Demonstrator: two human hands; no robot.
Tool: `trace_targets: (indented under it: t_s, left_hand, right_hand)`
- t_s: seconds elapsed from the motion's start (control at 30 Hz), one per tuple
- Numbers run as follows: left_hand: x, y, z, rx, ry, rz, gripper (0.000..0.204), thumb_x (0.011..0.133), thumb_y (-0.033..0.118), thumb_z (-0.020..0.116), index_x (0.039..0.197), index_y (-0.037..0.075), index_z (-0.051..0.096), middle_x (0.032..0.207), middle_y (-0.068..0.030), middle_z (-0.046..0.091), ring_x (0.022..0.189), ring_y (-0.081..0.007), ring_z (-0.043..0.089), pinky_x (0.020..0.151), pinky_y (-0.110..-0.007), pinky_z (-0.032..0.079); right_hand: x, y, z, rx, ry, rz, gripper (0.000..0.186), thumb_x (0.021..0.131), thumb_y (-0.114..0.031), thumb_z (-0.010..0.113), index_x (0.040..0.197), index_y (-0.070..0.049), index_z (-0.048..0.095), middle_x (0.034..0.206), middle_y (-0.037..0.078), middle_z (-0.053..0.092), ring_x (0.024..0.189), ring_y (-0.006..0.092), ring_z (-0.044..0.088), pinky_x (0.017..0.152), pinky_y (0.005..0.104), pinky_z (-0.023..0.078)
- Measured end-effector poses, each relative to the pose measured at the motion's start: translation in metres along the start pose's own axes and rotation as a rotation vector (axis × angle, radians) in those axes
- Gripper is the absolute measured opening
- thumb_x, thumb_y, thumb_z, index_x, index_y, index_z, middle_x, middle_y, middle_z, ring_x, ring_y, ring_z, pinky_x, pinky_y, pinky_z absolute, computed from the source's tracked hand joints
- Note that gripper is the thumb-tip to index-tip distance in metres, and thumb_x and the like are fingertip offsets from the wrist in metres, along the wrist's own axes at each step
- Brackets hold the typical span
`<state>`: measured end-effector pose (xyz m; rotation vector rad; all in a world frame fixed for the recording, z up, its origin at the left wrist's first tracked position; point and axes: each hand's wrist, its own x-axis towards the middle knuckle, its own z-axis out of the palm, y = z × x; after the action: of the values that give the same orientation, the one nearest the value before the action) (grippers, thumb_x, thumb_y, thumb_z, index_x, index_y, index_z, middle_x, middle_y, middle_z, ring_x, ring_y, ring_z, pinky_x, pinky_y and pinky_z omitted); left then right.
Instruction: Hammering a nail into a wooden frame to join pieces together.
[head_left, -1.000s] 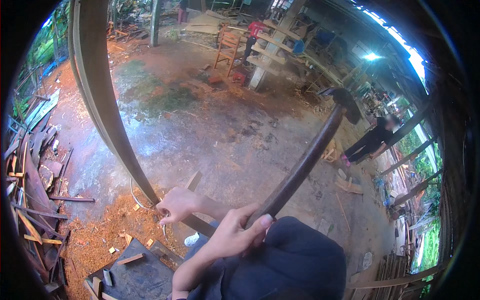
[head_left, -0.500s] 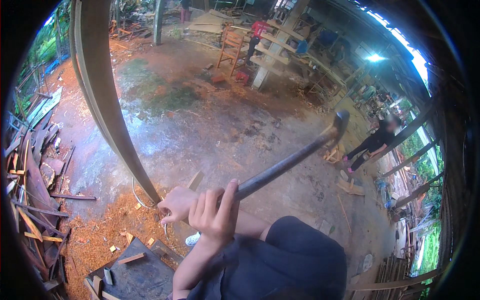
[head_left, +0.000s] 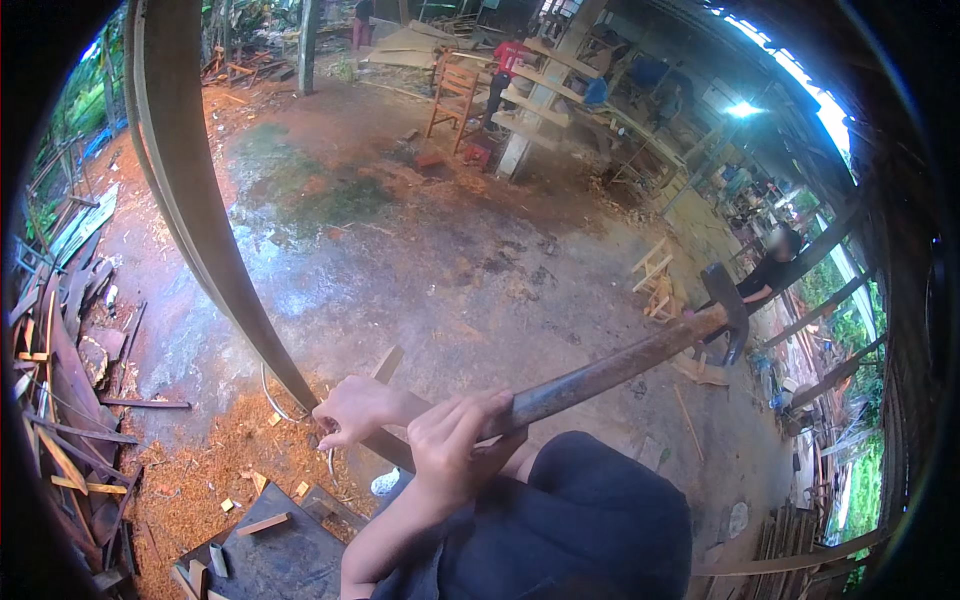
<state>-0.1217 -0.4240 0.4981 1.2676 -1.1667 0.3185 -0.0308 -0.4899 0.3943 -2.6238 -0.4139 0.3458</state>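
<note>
My left hand [head_left: 455, 445] is closed round the wooden handle of a hammer [head_left: 610, 370]. The hammer's dark metal head points up and to the right, well away from the timber. Crossing beneath that arm, my right hand [head_left: 358, 408] reaches left and rests at a long wooden beam [head_left: 205, 215]. Its fingers are curled down at the beam's edge, and what they pinch, if anything, is hidden. A short wood piece [head_left: 387, 364] sticks up just behind the right hand.
A dark board [head_left: 280, 555] with wood offcuts lies at lower left, amid orange shavings [head_left: 200, 500]. Scrap wood [head_left: 75, 400] is heaped along the left. A person in black [head_left: 770, 270] is at right; one in red [head_left: 508, 60] stands near a wooden chair [head_left: 455, 95].
The hammer head has swung down and to the right, and my left hand has shifted slightly right with it. My right hand stays at the beam.
</note>
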Motion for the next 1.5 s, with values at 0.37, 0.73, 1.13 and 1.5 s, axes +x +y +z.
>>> trace_targets:
  t_s: [0.37, 0.73, 1.13, 1.5]
  left_hand:
    - [0.003, 0.011, 0.007, -0.226, -0.07, -0.082, 0.024, 0.078, 0.014, 0.092, 0.094, 0.004, 0.078, 0.073, -0.0093, 0.071, 0.062, -0.0227, 0.071, 0.057, -0.033, 0.055]
    - [0.019, 0.002, 0.005, -0.629, -0.212, -0.311, 0.038, 0.072, 0.033, 0.099, 0.085, 0.005, 0.076, 0.157, -0.0208, 0.044, 0.148, -0.0374, 0.041, 0.118, -0.052, 0.035]
    - [0.079, 0.012, -0.006, -0.236, 0.148, -0.127, 0.033, 0.069, 0.019, 0.098, 0.084, 0.003, 0.073, 0.148, -0.0208, 0.055, 0.147, -0.0441, 0.046, 0.117, -0.056, 0.039]
    - [0.058, 0.005, -0.012, 0.548, 0.24, 0.566, 0.023, 0.088, 0.006, 0.069, 0.111, 0.003, 0.07, 0.099, -0.0111, 0.074, 0.074, -0.0156, 0.069, 0.061, -0.025, 0.048]
  right_hand:
    - [0.001, -0.004, 0.0, -0.006, -0.031, 0.013, 0.049, 0.092, -0.06, 0.073, 0.106, -0.014, 0.077, 0.092, 0.013, 0.079, 0.091, 0.0369, 0.076, 0.079, 0.0502, 0.057]
    - [-0.001, -0.005, -0.001, -0.02, -0.033, 0.037, 0.05, 0.091, -0.06, 0.074, 0.102, -0.012, 0.076, 0.092, 0.014, 0.078, 0.091, 0.0375, 0.075, 0.078, 0.0505, 0.057]
    - [-0.003, 0.002, 0.006, -0.038, -0.021, 0.059, 0.049, 0.092, -0.06, 0.073, 0.103, -0.011, 0.076, 0.092, 0.014, 0.078, 0.091, 0.0377, 0.075, 0.079, 0.0506, 0.057]
    - [0.007, 0.003, 0.012, -0.024, -0.035, 0.01, 0.049, 0.091, -0.06, 0.074, 0.1, -0.012, 0.076, 0.093, 0.014, 0.079, 0.093, 0.0373, 0.075, 0.079, 0.0497, 0.057]
